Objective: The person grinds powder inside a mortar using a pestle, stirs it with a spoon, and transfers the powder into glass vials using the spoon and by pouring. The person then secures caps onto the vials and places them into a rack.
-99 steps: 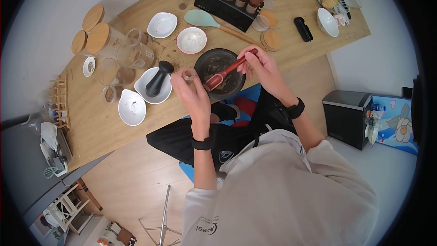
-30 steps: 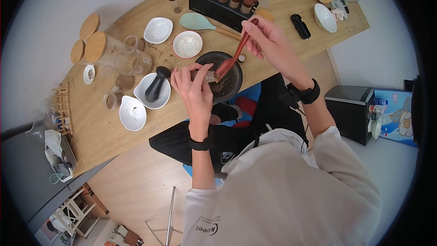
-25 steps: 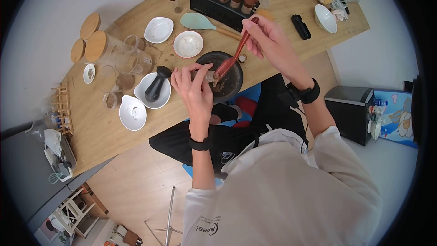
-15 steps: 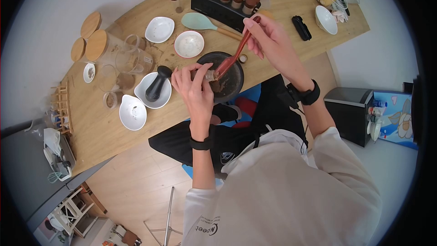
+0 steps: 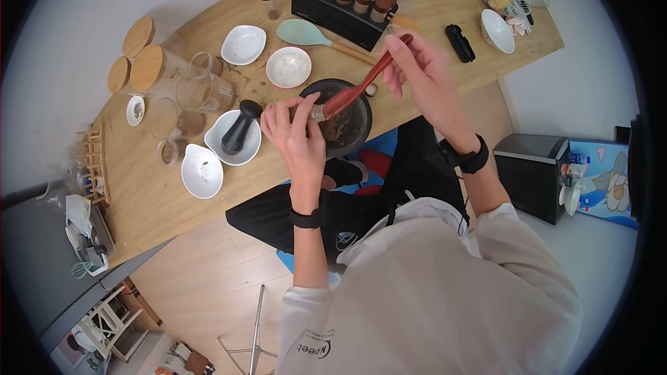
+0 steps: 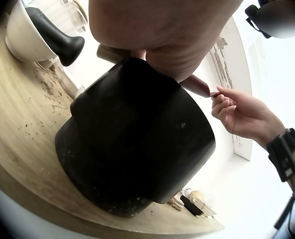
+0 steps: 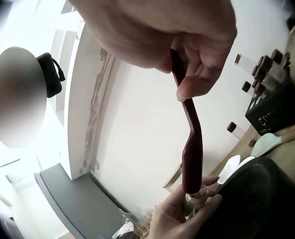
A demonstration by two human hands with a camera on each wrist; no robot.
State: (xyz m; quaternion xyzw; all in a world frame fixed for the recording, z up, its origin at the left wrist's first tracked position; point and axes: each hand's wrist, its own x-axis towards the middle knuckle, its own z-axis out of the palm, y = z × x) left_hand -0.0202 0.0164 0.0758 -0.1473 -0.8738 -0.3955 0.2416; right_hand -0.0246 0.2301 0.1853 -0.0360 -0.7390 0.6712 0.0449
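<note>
My left hand (image 5: 295, 132) holds a small clear glass spice jar (image 5: 317, 114) tipped on its side over the left part of the black mortar (image 5: 360, 125). Between thumb and fingers, my right hand (image 5: 422, 75) pinches the handle of a dark red spoon (image 5: 379, 69). The spoon slants down to the left, its head right at the jar's mouth. In the right wrist view the spoon head (image 7: 191, 169) covers part of the jar's neck (image 7: 195, 198). Brown powder (image 5: 335, 130) lies in the mortar. My left fingers hide most of the jar.
Left of the mortar, a black pestle (image 5: 240, 128) leans in a white bowl (image 5: 251, 147), beside another white bowl (image 5: 201, 172). Behind stand a red-rimmed bowl (image 5: 288, 67), a mint spatula (image 5: 303, 32) and a black spice rack (image 5: 340, 15). Glass canisters (image 5: 198, 90) stand at left.
From upright, the jar has been tipped toward the mortar. The spoon has risen from the mortar to the jar's mouth. In the last half second my right hand shifted slightly right and down, flattening the spoon's slant.
</note>
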